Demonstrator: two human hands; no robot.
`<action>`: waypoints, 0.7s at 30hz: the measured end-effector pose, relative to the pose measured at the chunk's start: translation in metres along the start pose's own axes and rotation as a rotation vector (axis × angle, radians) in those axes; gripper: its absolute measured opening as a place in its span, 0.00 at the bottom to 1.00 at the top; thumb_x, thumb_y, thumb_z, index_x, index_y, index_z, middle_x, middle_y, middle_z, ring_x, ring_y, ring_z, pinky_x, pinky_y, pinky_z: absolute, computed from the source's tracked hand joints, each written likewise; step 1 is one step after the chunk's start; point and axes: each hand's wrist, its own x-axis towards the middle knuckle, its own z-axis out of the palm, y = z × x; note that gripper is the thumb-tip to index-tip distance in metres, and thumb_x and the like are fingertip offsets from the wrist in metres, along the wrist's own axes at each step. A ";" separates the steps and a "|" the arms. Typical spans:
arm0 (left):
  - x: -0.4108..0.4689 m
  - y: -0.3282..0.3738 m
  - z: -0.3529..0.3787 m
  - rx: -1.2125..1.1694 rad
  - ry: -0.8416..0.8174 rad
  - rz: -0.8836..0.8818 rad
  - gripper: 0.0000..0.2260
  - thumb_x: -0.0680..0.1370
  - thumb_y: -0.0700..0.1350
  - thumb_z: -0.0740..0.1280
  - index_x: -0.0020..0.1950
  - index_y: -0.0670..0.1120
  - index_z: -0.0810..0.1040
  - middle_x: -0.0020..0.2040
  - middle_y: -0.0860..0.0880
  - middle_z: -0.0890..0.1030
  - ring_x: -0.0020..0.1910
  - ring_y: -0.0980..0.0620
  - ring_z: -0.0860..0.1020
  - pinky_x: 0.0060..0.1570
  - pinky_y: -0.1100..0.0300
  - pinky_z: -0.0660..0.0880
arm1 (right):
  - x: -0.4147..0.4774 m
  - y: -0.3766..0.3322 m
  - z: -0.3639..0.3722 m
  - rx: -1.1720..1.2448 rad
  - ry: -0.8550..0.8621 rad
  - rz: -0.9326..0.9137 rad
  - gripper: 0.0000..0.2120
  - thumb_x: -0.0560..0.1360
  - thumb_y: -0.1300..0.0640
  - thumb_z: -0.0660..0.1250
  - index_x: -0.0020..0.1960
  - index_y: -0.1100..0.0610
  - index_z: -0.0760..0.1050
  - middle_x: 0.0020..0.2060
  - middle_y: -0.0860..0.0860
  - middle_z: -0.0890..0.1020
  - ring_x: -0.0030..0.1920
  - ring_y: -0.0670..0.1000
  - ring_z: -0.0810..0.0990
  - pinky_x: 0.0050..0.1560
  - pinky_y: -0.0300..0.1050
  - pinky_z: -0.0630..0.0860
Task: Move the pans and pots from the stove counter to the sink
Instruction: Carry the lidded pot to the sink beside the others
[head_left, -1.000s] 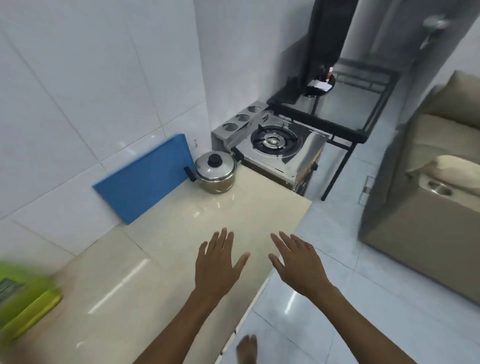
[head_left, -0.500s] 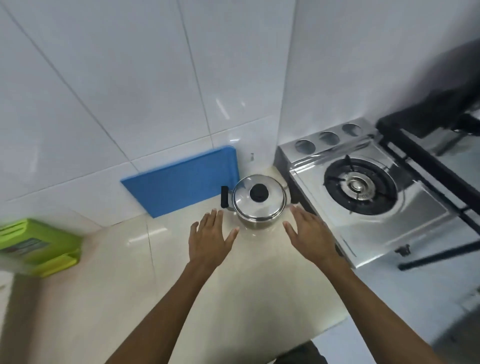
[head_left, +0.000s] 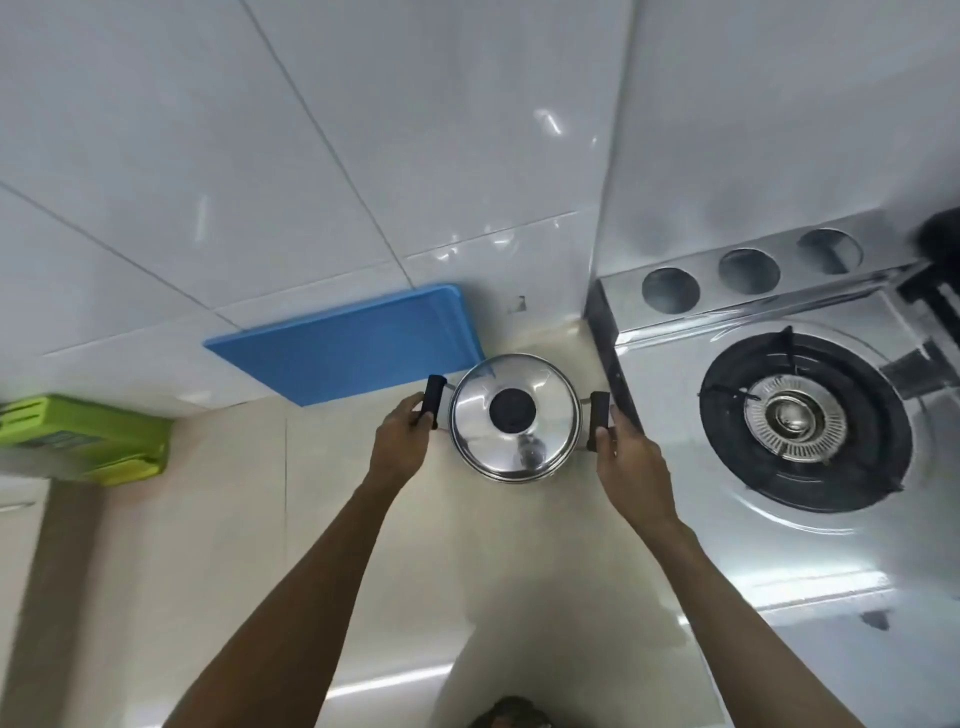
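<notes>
A small steel pot (head_left: 514, 421) sits on the beige counter (head_left: 218, 545), close to the tiled back wall (head_left: 311, 156) and just left of the gas stove (head_left: 800, 421). Its shiny lid (head_left: 480, 395) is on, with a round black knob (head_left: 512, 410) at the centre. Two black side handles stick out, one on each side.

The left hand (head_left: 397, 441) is at the left handle (head_left: 434, 395). Its grip is closed around the lower part of that handle: the thumb lies on the near side and the fingers curl behind, so the upper end of the handle shows above the hand. The right hand (head_left: 631, 457) is at the right handle (head_left: 598, 420). Its grip is likewise closed on the handle, thumb and fingers pinching the lower part while the top of the handle stays visible. Both forearms reach in from the bottom of the view, spread apart with the pot between them.

Whether the pot is resting on the counter or just raised off it cannot be told from above.

A blue cutting board (head_left: 348, 348) leans against the wall directly behind and left of the pot, its right edge near the left handle. A green plastic holder (head_left: 88, 441) stands further left on the counter, well apart from the pot. The stove's black burner (head_left: 802, 421) is bare.
</notes>
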 end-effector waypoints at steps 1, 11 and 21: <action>0.004 -0.001 0.002 -0.053 -0.006 -0.014 0.17 0.84 0.40 0.62 0.73 0.43 0.74 0.62 0.39 0.84 0.61 0.39 0.81 0.65 0.49 0.73 | 0.003 0.000 0.001 0.022 0.004 -0.011 0.22 0.84 0.56 0.59 0.77 0.59 0.67 0.65 0.61 0.81 0.62 0.65 0.80 0.60 0.55 0.76; -0.028 -0.029 -0.009 -0.447 -0.045 -0.089 0.16 0.82 0.41 0.67 0.71 0.47 0.77 0.57 0.42 0.84 0.56 0.46 0.81 0.49 0.54 0.76 | -0.012 -0.014 0.004 0.254 0.108 0.031 0.17 0.83 0.61 0.64 0.71 0.61 0.75 0.57 0.61 0.85 0.56 0.63 0.83 0.56 0.45 0.74; -0.150 -0.128 -0.128 -0.659 0.217 -0.050 0.14 0.82 0.42 0.68 0.68 0.49 0.80 0.54 0.44 0.86 0.53 0.50 0.83 0.52 0.52 0.77 | -0.101 -0.121 0.044 0.252 0.056 -0.270 0.16 0.82 0.60 0.65 0.69 0.57 0.77 0.56 0.57 0.87 0.53 0.58 0.85 0.52 0.41 0.74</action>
